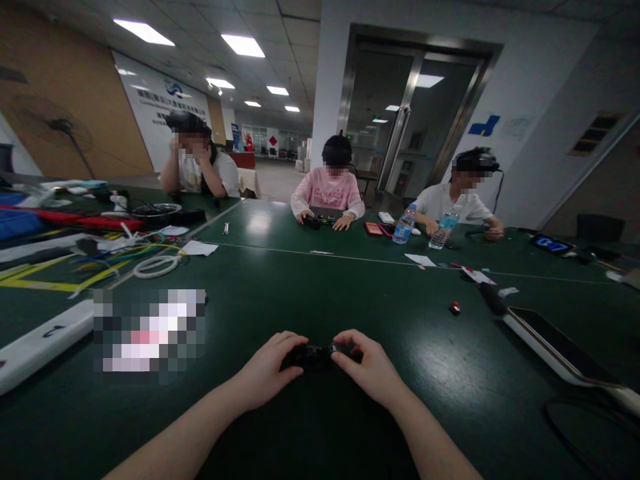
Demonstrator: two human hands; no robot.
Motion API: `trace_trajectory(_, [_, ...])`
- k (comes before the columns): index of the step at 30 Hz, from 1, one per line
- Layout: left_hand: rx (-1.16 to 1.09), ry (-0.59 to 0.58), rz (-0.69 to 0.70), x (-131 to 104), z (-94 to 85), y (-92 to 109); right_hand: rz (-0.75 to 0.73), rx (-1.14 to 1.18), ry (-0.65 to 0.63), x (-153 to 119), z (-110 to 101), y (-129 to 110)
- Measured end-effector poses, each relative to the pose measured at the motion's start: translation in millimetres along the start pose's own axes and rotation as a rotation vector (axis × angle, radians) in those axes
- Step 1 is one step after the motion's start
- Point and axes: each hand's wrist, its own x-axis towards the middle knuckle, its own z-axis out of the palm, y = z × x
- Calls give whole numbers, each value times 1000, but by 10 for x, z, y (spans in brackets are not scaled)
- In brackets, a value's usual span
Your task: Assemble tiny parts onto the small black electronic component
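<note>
Presently, the left hand (275,367) and right hand (367,367) narrowly grip opposite ends of the device (317,355); beyond it, table (320,293) stretches to a seam (370,259), with bottles (404,227) past that, rightward of the device, contents unclear.

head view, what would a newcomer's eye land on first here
Probably the left hand and right hand at lower centre, holding a small black object. Next, the person in pink across the dark green table, near the middle of the view. Then two bottles on that table, right of centre.
</note>
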Motion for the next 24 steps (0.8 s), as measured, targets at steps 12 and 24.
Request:
trace_trajectory(12, [-10, -25, -26, -11, -16, 1, 43, 65, 61, -11, -179, 98])
trace_trajectory(24, [0, -6, -8, -12, -14, 8, 55, 61, 95, 0, -174, 100])
